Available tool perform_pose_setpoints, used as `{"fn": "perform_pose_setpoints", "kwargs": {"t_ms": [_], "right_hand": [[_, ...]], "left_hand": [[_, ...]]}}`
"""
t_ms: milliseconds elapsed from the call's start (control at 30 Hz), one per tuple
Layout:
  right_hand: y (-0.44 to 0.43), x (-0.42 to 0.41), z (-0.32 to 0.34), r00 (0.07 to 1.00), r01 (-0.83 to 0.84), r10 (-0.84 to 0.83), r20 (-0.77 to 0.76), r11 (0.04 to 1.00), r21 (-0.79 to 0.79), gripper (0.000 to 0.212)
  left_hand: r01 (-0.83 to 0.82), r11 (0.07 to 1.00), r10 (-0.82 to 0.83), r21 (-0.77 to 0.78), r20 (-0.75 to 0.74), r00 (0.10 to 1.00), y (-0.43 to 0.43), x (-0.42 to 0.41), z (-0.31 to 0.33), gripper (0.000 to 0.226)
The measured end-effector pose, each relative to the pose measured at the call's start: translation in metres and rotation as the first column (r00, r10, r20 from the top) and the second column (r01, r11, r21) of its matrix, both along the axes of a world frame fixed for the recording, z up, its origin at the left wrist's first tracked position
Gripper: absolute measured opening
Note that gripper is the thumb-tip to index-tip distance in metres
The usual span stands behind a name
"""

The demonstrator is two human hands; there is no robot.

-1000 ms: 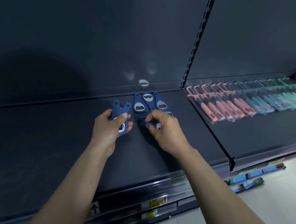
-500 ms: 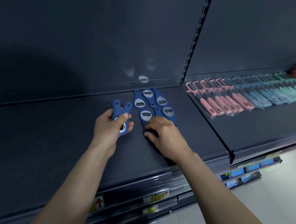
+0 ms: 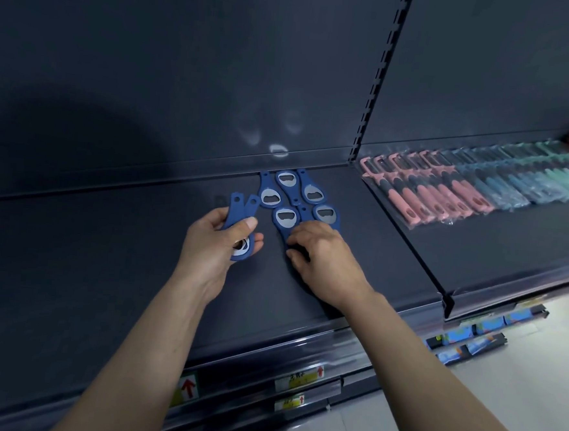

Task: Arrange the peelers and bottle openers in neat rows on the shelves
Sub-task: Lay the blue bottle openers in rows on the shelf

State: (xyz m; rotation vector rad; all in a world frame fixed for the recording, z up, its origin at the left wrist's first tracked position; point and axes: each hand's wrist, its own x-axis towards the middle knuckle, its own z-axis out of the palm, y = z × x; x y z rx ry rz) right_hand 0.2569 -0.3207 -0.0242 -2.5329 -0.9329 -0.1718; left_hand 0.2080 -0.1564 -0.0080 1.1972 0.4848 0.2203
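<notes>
Dark-grey shelf [image 3: 104,270] carries the work. The blue bottle openers [image 3: 289,195] laid near its back now number five, since your right hand [image 3: 323,262] has set one down. Its bent fingers lie on the front row's handles; pinching or pressing, I cannot tell. The openers lie flat, long axes front-to-back, front-row heads away from you. Your left hand [image 3: 213,244] grips two spare openers [image 3: 239,212], handles toward the back wall.

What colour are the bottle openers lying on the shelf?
The bottle openers are blue with silver metal insets; head view.
</notes>
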Motion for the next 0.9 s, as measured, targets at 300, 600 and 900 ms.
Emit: {"fn": "perform_pose_setpoints", "kwargs": {"t_ms": [300,600,900], "right_hand": [[0.016,0.002,0.02,0.957,0.145,-0.037,-0.288,0.919,0.366,0.033],[0.045,0.012,0.033,0.857,0.246,0.052,-0.512,0.833,0.496,0.019],[0.061,0.013,0.036,0.766,0.229,0.088,-0.636,0.888,0.399,0.01]], "left_hand": [[0.179,0.983,-0.177,-0.032,0.038,0.983,-0.001,0.005,0.005,0.033],[0.177,0.972,-0.172,0.153,-0.045,0.984,0.016,-0.003,0.008,0.02],[-0.073,0.973,0.087,0.221,-0.054,0.995,0.045,0.003,0.004,0.015]]}}
